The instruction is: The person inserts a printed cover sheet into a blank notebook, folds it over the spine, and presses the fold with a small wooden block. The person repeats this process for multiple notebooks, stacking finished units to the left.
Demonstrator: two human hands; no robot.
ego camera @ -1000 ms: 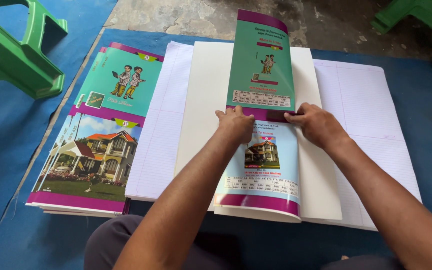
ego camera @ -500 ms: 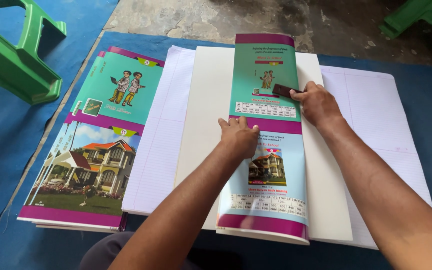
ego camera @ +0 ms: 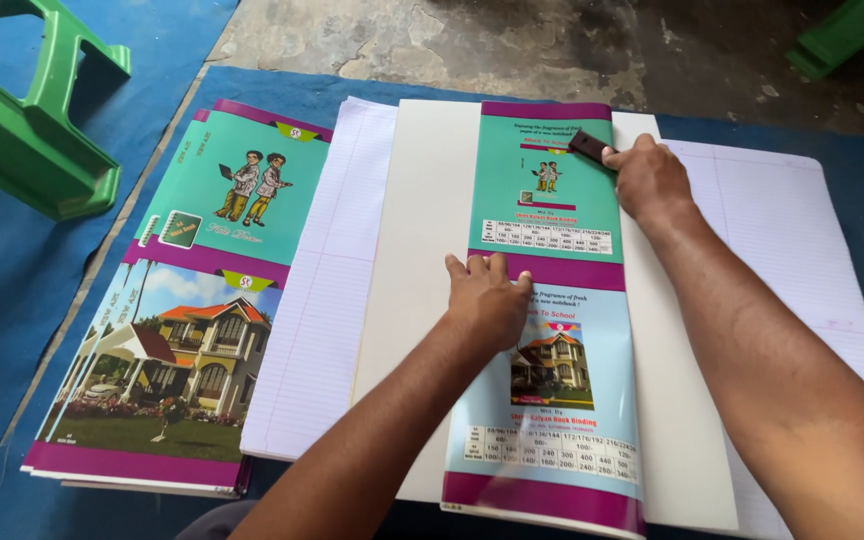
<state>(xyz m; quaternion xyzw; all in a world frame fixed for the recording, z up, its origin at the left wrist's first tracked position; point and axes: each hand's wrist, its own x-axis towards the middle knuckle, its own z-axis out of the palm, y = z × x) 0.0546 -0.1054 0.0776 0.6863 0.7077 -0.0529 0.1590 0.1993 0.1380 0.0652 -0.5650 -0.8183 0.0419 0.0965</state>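
Right hand (ego camera: pixel 649 178) has slid up the cover (ego camera: pixel 550 300), gripping a dark tool (ego camera: pixel 589 146); left hand (ego camera: pixel 487 298), flat, pins it; lighter pressure could skew the sheet

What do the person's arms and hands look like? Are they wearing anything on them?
Both arms are bare as far as the picture shows, with no sleeves in view. The left hand and right hand wear no gloves. No watch, bracelet or ring is visible. The fingers are short, with plain nails.
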